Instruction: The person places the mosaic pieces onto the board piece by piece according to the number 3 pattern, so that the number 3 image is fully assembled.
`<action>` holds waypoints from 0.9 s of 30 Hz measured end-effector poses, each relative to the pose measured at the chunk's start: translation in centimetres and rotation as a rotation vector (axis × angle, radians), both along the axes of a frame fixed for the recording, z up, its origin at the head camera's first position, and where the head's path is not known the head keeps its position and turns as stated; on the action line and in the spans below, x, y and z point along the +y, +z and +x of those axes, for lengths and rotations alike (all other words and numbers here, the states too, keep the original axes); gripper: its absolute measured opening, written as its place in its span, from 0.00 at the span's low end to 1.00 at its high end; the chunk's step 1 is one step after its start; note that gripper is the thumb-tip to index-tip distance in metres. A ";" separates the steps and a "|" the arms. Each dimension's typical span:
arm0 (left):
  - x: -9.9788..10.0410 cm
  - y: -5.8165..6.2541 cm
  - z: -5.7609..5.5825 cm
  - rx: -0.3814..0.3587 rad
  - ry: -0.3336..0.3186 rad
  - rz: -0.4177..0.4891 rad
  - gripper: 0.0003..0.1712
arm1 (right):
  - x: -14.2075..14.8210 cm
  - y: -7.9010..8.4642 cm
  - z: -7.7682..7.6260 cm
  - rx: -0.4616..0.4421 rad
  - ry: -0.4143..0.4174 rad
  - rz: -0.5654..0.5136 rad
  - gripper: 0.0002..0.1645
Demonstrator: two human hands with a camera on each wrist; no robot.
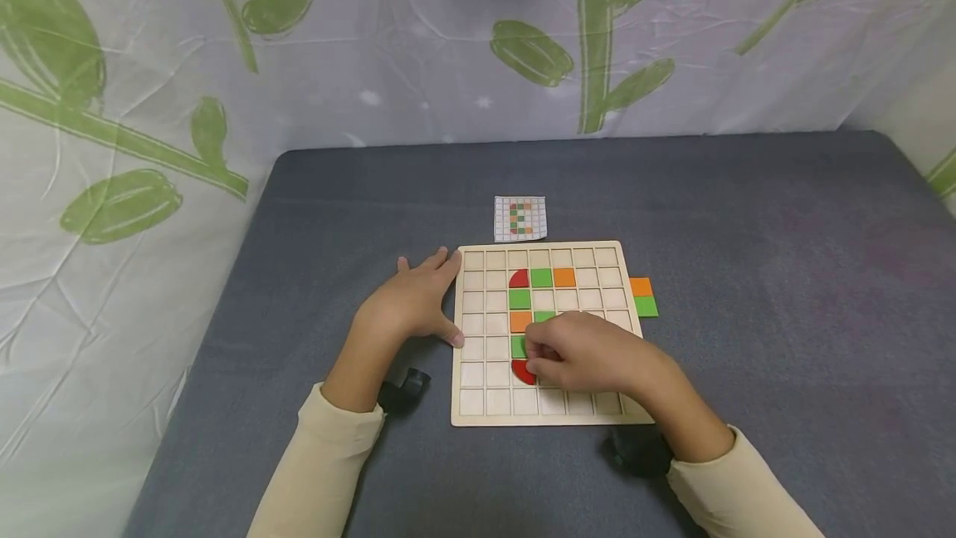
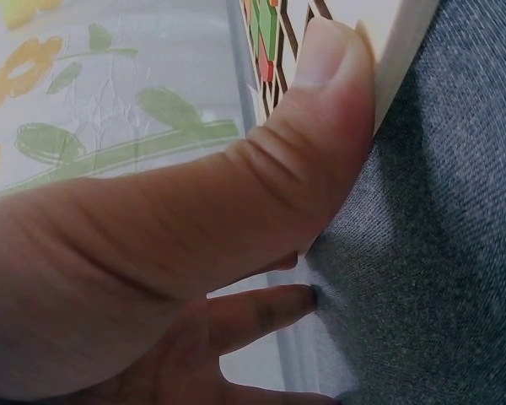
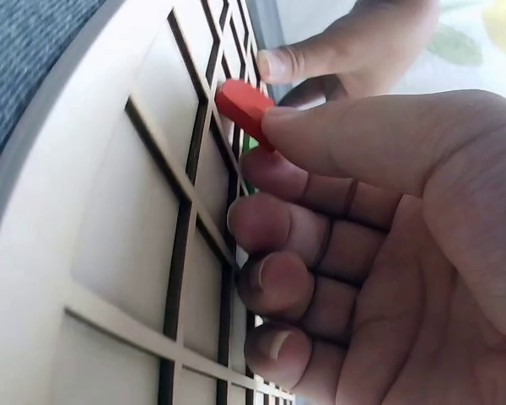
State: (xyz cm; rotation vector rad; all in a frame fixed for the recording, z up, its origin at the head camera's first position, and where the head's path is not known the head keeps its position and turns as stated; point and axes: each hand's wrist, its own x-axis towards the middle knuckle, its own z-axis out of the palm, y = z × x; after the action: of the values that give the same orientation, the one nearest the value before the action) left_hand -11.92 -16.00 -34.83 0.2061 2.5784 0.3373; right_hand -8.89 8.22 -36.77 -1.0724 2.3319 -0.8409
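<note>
A wooden grid board (image 1: pixel 478 402) lies on the table, holding red, green and orange tiles. My right hand (image 1: pixel 597 355) is over its lower middle and pinches a red quarter-circle tile (image 1: pixel 522 371) between thumb and index finger. In the right wrist view that red tile (image 3: pixel 243 105) is tilted against the grid, its far end hidden. Along the board's left edge, my left hand (image 1: pixel 409 299) has its fingers spread, with thumb and index finger touching the rim. Another red quarter-circle tile (image 1: pixel 519 279) sits higher in the same column. My right hand hides part of the grid.
Behind the board lies a small printed pattern card (image 1: pixel 520 218). An orange tile (image 1: pixel 640 286) and a green tile (image 1: pixel 646 306) lie at the board's right edge. The dark grey table (image 1: pixel 769 289) meets a leaf-patterned curtain (image 1: pixel 433 65) at the back.
</note>
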 end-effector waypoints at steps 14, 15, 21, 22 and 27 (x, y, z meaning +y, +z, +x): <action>0.0 -0.2 0.0 0.012 -0.004 -0.002 0.71 | -0.6 0.1 0.5 0.044 -0.040 0.079 0.17; 0.0 -0.2 0.0 0.012 -0.005 -0.002 0.71 | -0.7 0.1 0.5 0.047 -0.040 0.078 0.17; 0.0 -0.1 0.0 0.006 -0.003 0.003 0.71 | -0.7 0.2 0.5 0.084 -0.035 0.083 0.18; 0.0 -0.2 0.0 0.005 -0.003 0.005 0.71 | -0.6 0.2 0.5 0.089 -0.035 0.085 0.18; -0.1 -0.2 0.0 0.007 -0.007 0.007 0.71 | -0.4 0.3 0.4 0.104 -0.035 0.076 0.19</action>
State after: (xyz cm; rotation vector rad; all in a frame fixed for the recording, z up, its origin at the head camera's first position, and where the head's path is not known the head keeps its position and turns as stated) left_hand -11.96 -16.05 -35.00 0.2188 2.5831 0.3443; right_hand -8.47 7.84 -36.42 -1.0704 2.4543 -0.7181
